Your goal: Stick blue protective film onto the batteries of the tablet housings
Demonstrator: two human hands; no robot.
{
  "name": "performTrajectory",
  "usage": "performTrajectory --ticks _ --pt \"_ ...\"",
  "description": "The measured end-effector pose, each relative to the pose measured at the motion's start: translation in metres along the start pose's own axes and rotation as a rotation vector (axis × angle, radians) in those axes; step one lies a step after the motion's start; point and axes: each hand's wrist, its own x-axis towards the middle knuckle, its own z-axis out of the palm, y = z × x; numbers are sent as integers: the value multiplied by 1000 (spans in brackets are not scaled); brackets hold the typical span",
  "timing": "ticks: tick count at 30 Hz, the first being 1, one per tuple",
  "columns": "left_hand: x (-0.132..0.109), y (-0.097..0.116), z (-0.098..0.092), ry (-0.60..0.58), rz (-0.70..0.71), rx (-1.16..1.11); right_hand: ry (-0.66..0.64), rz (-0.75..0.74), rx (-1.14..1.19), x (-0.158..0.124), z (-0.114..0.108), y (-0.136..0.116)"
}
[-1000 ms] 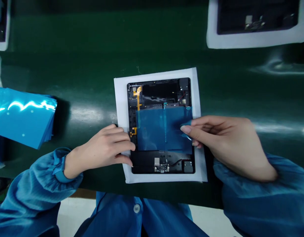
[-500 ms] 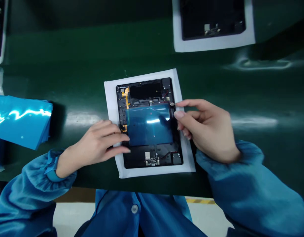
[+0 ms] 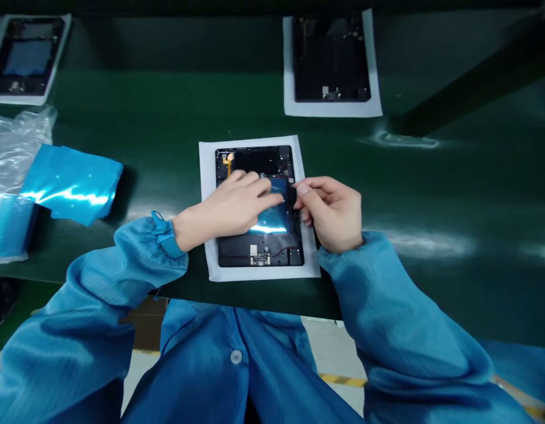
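An opened tablet (image 3: 237, 247) with bare circuit boards lies on a white sheet (image 3: 207, 171) in front of me. A sheet of shiny blue film (image 3: 276, 224) covers its middle. My left hand (image 3: 230, 207) reaches across the film from the left, palm down, its fingers apart and the tips close to the film's upper right part. At the tablet's right edge is my right hand (image 3: 332, 213), thumb and forefinger pinched together beside the film. What lies between those fingertips is too small to make out. Part of the film and the tablet's left side are hidden under my left hand.
On the left lies a stack of blue film sheets (image 3: 78, 182), next to a clear plastic bag (image 3: 16, 153) with more blue sheets. Two other opened tablets rest on white sheets, one at the far left (image 3: 27, 59), one at the back (image 3: 332, 59). A dark post (image 3: 475, 88) stands back right.
My left hand has moved from the tablet's left edge up and right over the film. My right hand stays pinched at the right edge. The view has shifted, showing more of the table's back.
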Motion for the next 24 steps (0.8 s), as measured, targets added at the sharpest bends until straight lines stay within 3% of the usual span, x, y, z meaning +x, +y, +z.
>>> performTrajectory --ticks 3,5,7,9,13,15,20,24 --pt "-32 -18 -6 89 -198 -67 -247 -389 -405 -9 3 -13" --pt "-52 -29 -6 42 -261 -130 -478 -644 -651 -10 10 -20" --pt "-64 -36 -2 -66 -277 -179 -631 -790 -824 -2 18 -24" --pt "-68 -39 2 -151 -275 -210 -680 -817 -941 12 25 -24" --pt "-63 -39 5 -224 -275 -222 -639 -707 -1076 28 35 -25" --pt "-61 -37 5 -241 -293 -209 -640 -699 -1094 19 36 -27" --pt "-60 -34 2 -246 -298 -195 -708 -877 -1039 -7 29 -26" --pt "-61 -34 2 -245 -308 -195 -517 -749 -1116 4 21 -19"
